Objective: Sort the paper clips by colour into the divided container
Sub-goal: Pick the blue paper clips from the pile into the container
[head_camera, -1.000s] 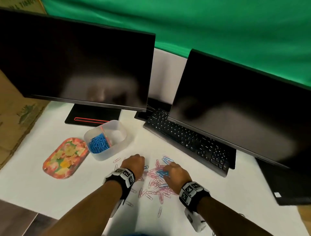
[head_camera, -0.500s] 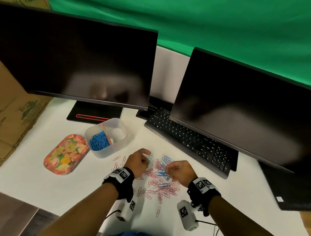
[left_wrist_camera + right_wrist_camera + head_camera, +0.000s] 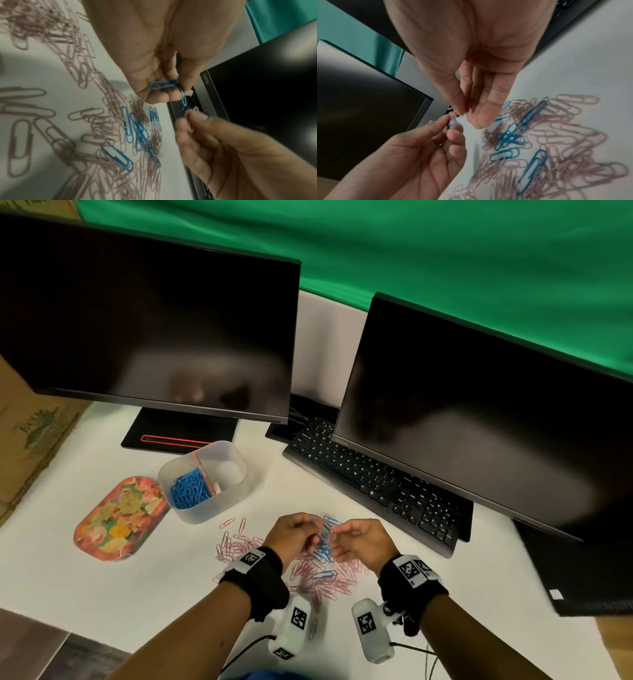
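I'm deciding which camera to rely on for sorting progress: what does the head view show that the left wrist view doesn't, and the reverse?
Only the head view shows the divided container with blue clips in its left compartment, and the floral tray.

Only the left wrist view shows the left hand pinching a blue paper clip and the right hand pinching a pink clip.

Both show the two hands above the mixed pile beside the keyboard.

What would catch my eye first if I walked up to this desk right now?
Probably the two hands raised together over a heap of pink and blue paper clips on the white table: the left hand pinches blue clips, the right hand a pink clip. Left of them stands a clear divided container with blue clips on one side, beside a flowery tray. Behind loom two dark monitors.
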Demonstrator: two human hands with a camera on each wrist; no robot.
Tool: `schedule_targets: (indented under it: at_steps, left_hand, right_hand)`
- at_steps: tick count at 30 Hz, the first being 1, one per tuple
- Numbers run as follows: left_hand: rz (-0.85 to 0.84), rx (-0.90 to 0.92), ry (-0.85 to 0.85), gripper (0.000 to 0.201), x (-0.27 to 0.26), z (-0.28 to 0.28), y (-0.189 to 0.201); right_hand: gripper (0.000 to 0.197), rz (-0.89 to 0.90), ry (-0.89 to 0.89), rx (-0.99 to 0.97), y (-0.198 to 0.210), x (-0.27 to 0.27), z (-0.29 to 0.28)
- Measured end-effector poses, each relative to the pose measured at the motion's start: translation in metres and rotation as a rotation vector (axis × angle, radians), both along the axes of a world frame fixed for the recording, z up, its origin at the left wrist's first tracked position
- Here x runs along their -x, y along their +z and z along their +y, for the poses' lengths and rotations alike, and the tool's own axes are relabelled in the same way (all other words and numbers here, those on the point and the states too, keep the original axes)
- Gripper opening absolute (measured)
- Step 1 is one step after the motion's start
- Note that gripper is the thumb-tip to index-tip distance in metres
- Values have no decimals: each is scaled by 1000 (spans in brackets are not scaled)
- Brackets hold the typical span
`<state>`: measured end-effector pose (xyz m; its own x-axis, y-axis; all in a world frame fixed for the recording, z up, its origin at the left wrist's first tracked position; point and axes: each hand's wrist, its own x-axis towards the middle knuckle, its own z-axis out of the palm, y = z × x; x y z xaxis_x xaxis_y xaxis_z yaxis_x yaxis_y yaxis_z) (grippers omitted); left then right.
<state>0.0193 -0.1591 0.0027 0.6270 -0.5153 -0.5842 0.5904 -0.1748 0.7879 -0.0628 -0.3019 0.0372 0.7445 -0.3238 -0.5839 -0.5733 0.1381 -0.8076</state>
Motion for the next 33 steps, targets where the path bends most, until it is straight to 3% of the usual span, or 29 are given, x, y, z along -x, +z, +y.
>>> schedule_targets:
  at_steps: [2,6,10,12,15,17,21,25,33]
  left_hand:
    - [55,17,88,14,-4,2,4]
    - [198,65,215,23,-7,6,9]
    - [252,21,220,23,-6,4,9]
    - [17,-162,41,22,-4,4,6]
    - [-537,-477,-373,13,0,8,-6]
    - [-696,-578,-554,12,3,10,-12]
    - [-878,-696,-638,16,2,10,-18]
    - [-877,-736,-718,14,-1,9,-20]
    - [-877,-711,-716,14,-6,15,-23]
  right_hand:
    - [9,70,55,162,-4,7,-7]
    - [16,236,364,575,-13,19,-13]
    - [19,251,404,752,-22,17,-1]
    - [28,230,441,809,-28,12,6]
    - [36,191,530,931,-37,4,13]
    - [28,181,568,980,-41,0,15]
    - [19,181,589,1014,-45,-2,13]
    - [18,172,571,944,-47,2,8]
    - [10,81,283,592,-38,9,-10]
